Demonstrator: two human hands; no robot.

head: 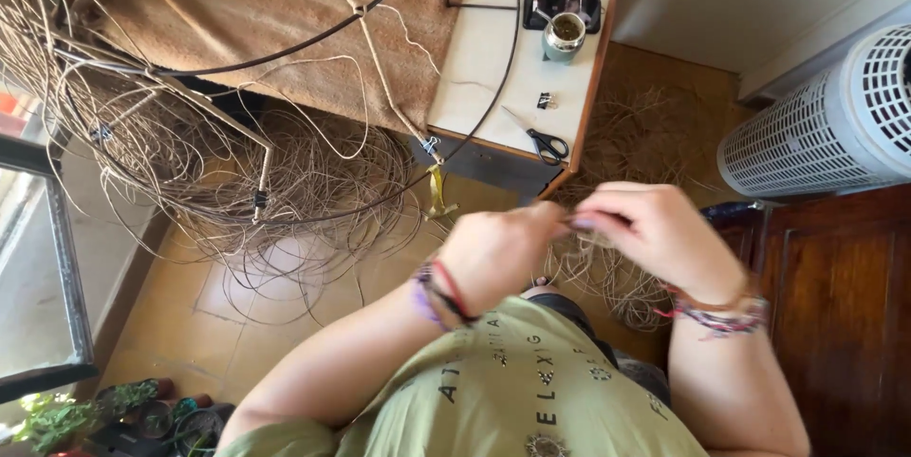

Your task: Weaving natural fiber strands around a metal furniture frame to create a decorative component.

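Looking down from the head cam here, and my two hands are bunched up together right over my lap. My left hand (498, 253) is curled closed, knuckles up, and my right hand (655, 234) is pinched shut too, fingertips meeting the left ones in the middle. Between them there's a thin tan fibre strand (567, 221); both hands are clamped on it, though it's so fine and blurred I can't tell how it runs through the fingers.

Just beyond the hands, past the fingertips, is the corner of a white table (493, 58) with black-handled scissors (543, 142) lying near its edge, and a small binder clip (547, 100) a bit further out. Further still there's a metal cup (566, 36) and a phone (562, 11) touching it.

Out past my left hand a big tangle of loose fibre (285, 182) hangs and spills over the floor, with a dark wire hoop (285, 51) lying across a brown cloth (266, 1). Off beyond my right hand stands a white slotted heater (826, 120)
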